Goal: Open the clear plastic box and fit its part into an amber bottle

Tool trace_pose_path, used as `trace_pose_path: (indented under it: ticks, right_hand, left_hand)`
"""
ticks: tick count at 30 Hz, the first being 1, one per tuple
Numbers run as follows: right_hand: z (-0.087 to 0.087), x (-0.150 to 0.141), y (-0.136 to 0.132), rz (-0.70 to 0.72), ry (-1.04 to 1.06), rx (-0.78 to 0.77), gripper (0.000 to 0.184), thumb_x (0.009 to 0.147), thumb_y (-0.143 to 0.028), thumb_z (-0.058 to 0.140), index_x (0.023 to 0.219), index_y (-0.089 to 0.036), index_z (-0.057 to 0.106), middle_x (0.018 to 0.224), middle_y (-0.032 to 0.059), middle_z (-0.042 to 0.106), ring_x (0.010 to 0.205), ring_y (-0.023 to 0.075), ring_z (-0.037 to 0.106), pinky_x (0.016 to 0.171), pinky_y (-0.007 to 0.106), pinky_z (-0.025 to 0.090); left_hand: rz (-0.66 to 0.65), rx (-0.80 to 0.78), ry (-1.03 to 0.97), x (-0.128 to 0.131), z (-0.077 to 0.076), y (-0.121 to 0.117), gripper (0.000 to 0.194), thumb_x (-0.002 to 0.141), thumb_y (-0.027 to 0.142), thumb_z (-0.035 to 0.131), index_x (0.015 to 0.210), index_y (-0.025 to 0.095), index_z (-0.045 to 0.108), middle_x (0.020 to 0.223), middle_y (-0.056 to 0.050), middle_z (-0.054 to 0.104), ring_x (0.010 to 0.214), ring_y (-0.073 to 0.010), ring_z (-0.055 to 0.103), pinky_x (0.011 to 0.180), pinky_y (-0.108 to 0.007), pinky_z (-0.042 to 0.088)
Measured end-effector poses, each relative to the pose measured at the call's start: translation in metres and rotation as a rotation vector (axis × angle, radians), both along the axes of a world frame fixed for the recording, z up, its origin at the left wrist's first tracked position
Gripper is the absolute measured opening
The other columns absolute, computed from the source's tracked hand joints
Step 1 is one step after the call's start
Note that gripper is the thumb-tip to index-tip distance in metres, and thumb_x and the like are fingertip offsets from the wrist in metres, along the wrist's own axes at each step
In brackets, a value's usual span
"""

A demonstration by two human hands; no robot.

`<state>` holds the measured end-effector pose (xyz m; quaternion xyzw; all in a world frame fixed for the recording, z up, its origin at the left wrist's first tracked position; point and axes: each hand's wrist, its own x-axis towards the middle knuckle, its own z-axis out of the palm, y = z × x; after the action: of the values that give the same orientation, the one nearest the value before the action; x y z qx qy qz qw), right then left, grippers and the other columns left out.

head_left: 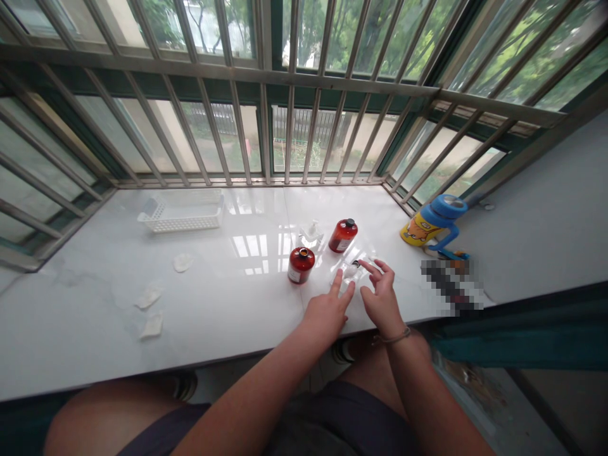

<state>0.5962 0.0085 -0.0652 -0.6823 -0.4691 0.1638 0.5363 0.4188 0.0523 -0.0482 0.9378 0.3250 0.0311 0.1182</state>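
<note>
My left hand (327, 310) is over the near edge of the white tabletop, two fingers stretched apart at a clear plastic wrapper (350, 272). A whitish piece and a small dark ring show in that wrapper, too small to name surely. To its right is my right hand (381, 297), fingers spread, one fingertip close to the dark ring; whether it touches is unclear. Left of the wrapper stands an amber bottle (300, 267) with an uncovered neck. Behind, another amber bottle (342, 236) wears a black cap. Beside it lies clear packaging (310, 235) with a whitish pump-like part.
A white perforated basket (187, 220) sits at the back left. Several pale scraps (152, 326) lie on the left of the table. At the right stands a blue and yellow handled bottle (432, 221), with a blurred dark object (451, 285) before it. Metal bars line the windows.
</note>
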Motion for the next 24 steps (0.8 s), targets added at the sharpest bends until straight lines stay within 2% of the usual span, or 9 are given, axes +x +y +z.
trace_pose_path:
  ticks: [2,5,7,11,13,17,19,24]
  right_hand:
    - [0.001,-0.001,0.001,0.035,-0.033,-0.010,0.070,0.080,-0.021,0.060,0.145,-0.026,0.034,0.140,0.0139,0.068,0.143,0.0295,0.057,0.124,0.060,0.039]
    - [0.002,0.000,0.003,-0.029,-0.059,-0.011,0.063,0.082,-0.025,0.063,0.140,-0.025,0.038,0.126,0.0125,0.070,0.125,0.0295,0.067,0.117,0.059,0.047]
    - [0.002,0.000,0.004,-0.076,-0.063,-0.004,0.061,0.083,-0.029,0.067,0.136,-0.025,0.039,0.124,0.0127,0.069,0.119,0.0297,0.069,0.114,0.060,0.049]
    - [0.006,-0.002,0.007,-0.016,-0.073,-0.038,0.070,0.087,-0.038,0.072,0.145,-0.025,0.035,0.138,0.0167,0.069,0.136,0.0329,0.063,0.119,0.062,0.044]
    - [0.009,-0.003,0.009,0.004,-0.092,-0.060,0.076,0.089,-0.045,0.073,0.151,-0.022,0.034,0.138,0.0192,0.071,0.140,0.0348,0.061,0.119,0.061,0.045]
    - [0.013,0.001,0.014,-0.039,-0.138,-0.106,0.083,0.088,-0.055,0.076,0.154,-0.021,0.039,0.122,0.0162,0.078,0.121,0.0350,0.072,0.107,0.057,0.055]
    - [0.015,0.003,0.016,-0.055,-0.160,-0.134,0.080,0.086,-0.058,0.078,0.149,-0.023,0.044,0.116,0.0134,0.080,0.111,0.0333,0.075,0.100,0.054,0.058]
    - [0.019,0.008,0.021,-0.084,-0.229,-0.135,0.061,0.081,-0.066,0.080,0.117,-0.026,0.051,0.108,0.0115,0.078,0.099,0.0310,0.075,0.094,0.049,0.059]
  left_hand:
    - [0.008,0.001,0.002,0.001,-0.002,0.000,0.099,0.089,0.036,0.084,0.170,0.033,0.028,0.183,-0.018,0.005,0.093,-0.0309,0.080,0.070,-0.044,0.069]
    - [0.018,-0.009,0.012,0.002,-0.004,0.000,0.100,0.090,0.036,0.084,0.170,0.035,0.026,0.184,-0.016,0.002,0.093,-0.0300,0.080,0.070,-0.043,0.068]
    - [0.021,-0.012,0.016,0.002,-0.004,0.000,0.100,0.090,0.036,0.083,0.171,0.037,0.024,0.184,-0.015,0.002,0.093,-0.0294,0.080,0.070,-0.042,0.068]
    - [0.019,-0.027,0.021,0.001,-0.003,0.000,0.099,0.092,0.035,0.081,0.171,0.037,0.022,0.184,-0.015,0.001,0.094,-0.0290,0.080,0.072,-0.042,0.067]
    - [0.019,-0.037,0.017,0.001,-0.003,0.000,0.098,0.092,0.034,0.080,0.171,0.036,0.022,0.184,-0.014,0.001,0.094,-0.0288,0.080,0.073,-0.043,0.067]
    - [0.016,-0.039,0.012,0.000,-0.001,-0.001,0.099,0.092,0.032,0.079,0.172,0.036,0.021,0.184,-0.014,0.002,0.094,-0.0287,0.080,0.074,-0.043,0.067]
    - [0.015,-0.036,0.020,0.000,-0.001,-0.001,0.100,0.092,0.031,0.079,0.172,0.035,0.019,0.184,-0.015,0.002,0.093,-0.0283,0.080,0.074,-0.042,0.067]
    - [0.022,-0.037,0.030,0.001,0.001,-0.001,0.099,0.094,0.031,0.077,0.172,0.037,0.018,0.183,-0.017,0.005,0.093,-0.0267,0.079,0.075,-0.039,0.066]
